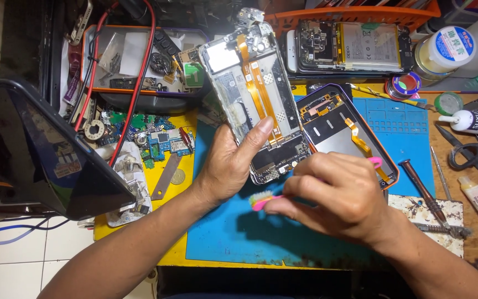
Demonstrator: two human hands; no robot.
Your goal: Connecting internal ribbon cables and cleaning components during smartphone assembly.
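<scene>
Head view: screwdriver (422,191) beside blue mat (410,133)

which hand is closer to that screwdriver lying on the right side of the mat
Right. The right hand, gripping a pink toothbrush, sits just left of the screwdriver. The left hand holds the opened phone farther left.

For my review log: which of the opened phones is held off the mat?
The opened phone frame gripped in the left hand; the others lie flat.
</scene>
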